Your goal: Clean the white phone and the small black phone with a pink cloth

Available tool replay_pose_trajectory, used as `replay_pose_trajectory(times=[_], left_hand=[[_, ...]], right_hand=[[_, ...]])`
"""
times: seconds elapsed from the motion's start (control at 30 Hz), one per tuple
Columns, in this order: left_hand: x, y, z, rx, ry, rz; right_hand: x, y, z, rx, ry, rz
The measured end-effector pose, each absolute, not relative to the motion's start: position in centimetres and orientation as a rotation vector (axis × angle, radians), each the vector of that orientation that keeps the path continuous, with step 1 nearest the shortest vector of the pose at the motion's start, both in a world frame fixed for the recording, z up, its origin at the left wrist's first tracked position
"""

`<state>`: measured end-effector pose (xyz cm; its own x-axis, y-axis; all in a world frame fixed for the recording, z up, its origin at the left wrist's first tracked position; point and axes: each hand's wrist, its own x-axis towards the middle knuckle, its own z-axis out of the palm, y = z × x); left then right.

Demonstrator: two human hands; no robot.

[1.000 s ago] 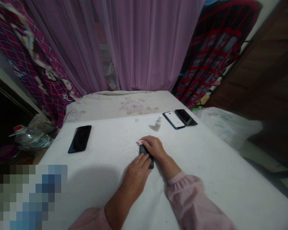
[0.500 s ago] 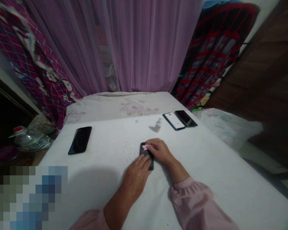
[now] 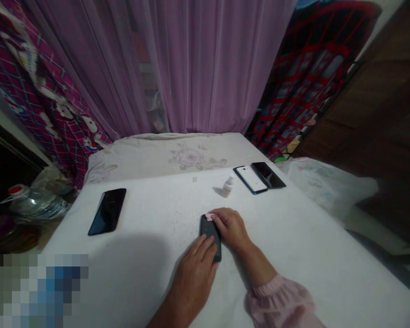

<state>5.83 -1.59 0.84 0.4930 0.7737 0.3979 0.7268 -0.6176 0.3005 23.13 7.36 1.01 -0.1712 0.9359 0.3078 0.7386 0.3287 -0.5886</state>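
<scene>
A black smartphone [image 3: 208,230] lies on the white-covered table in front of me. Across its lower part my left hand [image 3: 196,266] rests with the fingers stretched out flat, pressing on the phone. My right hand [image 3: 231,228] is closed around a small pink cloth [image 3: 210,217], which touches the phone's upper end. The palm side of the right hand and part of the cloth are hidden. Just beyond the right hand stands a small white spray bottle [image 3: 227,187].
Another black phone [image 3: 108,212] lies at the left. Back right, a white phone [image 3: 251,178] sits on a dark blue-edged one, beside a dark phone [image 3: 269,175]. A tiny grey square [image 3: 194,179] and dark specks are on the cloth-covered table. Purple curtains [image 3: 208,64] hang behind.
The camera view has shifted slightly, so the table things appear lower. My right hand has moved the pink cloth a little toward the phone's top edge; my left hand stays on the phone.
</scene>
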Motion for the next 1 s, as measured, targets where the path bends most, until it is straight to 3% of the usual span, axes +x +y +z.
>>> replay_pose_trajectory(times=[0.23,1.0], left_hand=[[5.6,-1.4,0.8,2.51,1.4,0.851],[5.3,-1.3,1.5,2.617,1.415,0.694]], right_hand=[[24.4,7.1,1.8,-1.219,-2.023,0.646],[23.6,6.2,1.0,-1.414,-1.966,0.38]])
